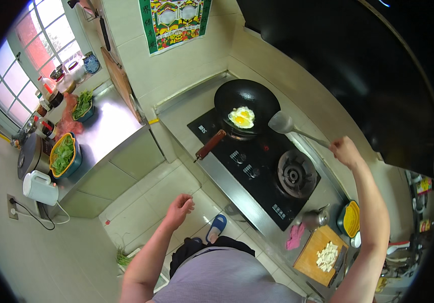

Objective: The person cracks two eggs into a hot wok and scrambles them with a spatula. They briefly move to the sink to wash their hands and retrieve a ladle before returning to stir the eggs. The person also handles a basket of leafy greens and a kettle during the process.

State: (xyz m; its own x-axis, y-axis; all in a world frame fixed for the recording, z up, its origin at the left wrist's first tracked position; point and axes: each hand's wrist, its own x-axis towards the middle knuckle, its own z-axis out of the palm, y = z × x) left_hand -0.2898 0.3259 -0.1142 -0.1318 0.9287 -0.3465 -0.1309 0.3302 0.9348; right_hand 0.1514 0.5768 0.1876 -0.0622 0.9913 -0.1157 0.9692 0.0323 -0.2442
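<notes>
My right hand (345,152) grips the end of a metal wok spatula (308,135). Its blade hangs just off the right rim of a black wok (236,92), which sits over the far burner. Two fried eggs with yellow yolks (241,117) lie together in the wok, whites set around the edges. The wok's wooden handle (211,145) points toward me. My left hand (181,211) hovers over the floor in front of my body, fingers loosely curled, with nothing seen in it. It is apart from the stove.
A bare near burner (296,174) is on the black gas hob (266,163). Past it are a metal pot (315,219), a pink cloth (295,236), and a cutting board (308,257) with white chopped pieces and a knife (338,265). The range hood (346,75) overhangs. Greens in baskets (65,155) stand left.
</notes>
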